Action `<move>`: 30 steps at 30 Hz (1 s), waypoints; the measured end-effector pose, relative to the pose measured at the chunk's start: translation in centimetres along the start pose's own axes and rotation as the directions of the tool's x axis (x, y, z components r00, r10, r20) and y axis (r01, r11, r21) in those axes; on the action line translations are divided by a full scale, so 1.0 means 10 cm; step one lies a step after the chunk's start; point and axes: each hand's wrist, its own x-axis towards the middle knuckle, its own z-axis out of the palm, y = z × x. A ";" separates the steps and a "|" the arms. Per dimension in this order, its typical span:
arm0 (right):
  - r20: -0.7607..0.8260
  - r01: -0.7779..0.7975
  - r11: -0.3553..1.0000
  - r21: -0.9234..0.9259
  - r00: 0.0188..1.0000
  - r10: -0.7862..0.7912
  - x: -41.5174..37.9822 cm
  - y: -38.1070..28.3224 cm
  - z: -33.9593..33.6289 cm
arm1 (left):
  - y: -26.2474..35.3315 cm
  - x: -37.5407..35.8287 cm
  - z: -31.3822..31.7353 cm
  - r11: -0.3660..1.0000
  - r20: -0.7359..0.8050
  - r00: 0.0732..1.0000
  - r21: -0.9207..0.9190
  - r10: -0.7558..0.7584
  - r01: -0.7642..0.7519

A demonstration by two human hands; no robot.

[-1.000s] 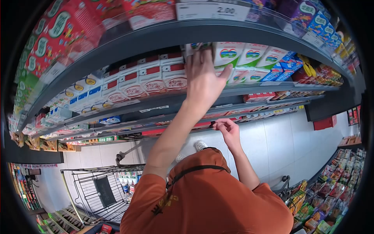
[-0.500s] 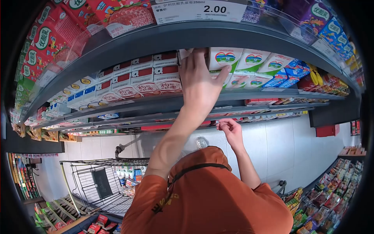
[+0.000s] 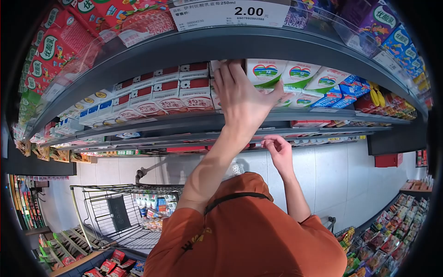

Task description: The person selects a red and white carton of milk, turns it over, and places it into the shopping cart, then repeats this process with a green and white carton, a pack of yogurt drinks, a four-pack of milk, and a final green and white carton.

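Observation:
My left hand (image 3: 244, 94) reaches into the shelf among drink cartons. Its fingers are stretched over the cartons and its thumb is spread wide to the right; the fingertips are partly hidden. Beside the fingers stands a white carton with a rainbow heart (image 3: 265, 70), and the thumb lies just below it, across the lower row. To the left of the hand are stacked white-and-red cartons (image 3: 196, 94). My right hand (image 3: 279, 150) hangs lower, in front of the shelves, fingers curled in towards the thumb, with nothing visible in it.
A dark shelf edge (image 3: 258, 44) with a price label (image 3: 230, 13) runs above my left hand. Blue cartons (image 3: 330, 98) stand further right. A wire shopping cart (image 3: 117, 214) holding goods is at my left. Packaged goods (image 3: 387, 231) fill a display at lower right.
My left hand has shifted slightly right and down, its thumb sliding from the heart carton's front to below it. My right hand has moved a little right, its fingers curling slightly.

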 end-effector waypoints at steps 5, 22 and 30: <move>0.046 -0.008 0.999 0.041 0.999 0.006 -0.03 0.12 0.03 | 0.00 -0.06 0.01 0.996 -0.108 0.992 -0.053 0.071 -0.077; 0.310 0.164 0.877 0.452 0.893 -0.327 -0.23 -0.74 0.30 | -0.22 -0.62 -0.93 0.960 0.116 0.964 -0.175 0.239 -0.217; 0.411 -0.130 0.901 0.413 0.910 -0.057 -0.20 -0.84 0.48 | -0.54 -1.02 -1.23 0.868 0.237 0.841 -0.016 0.486 -0.497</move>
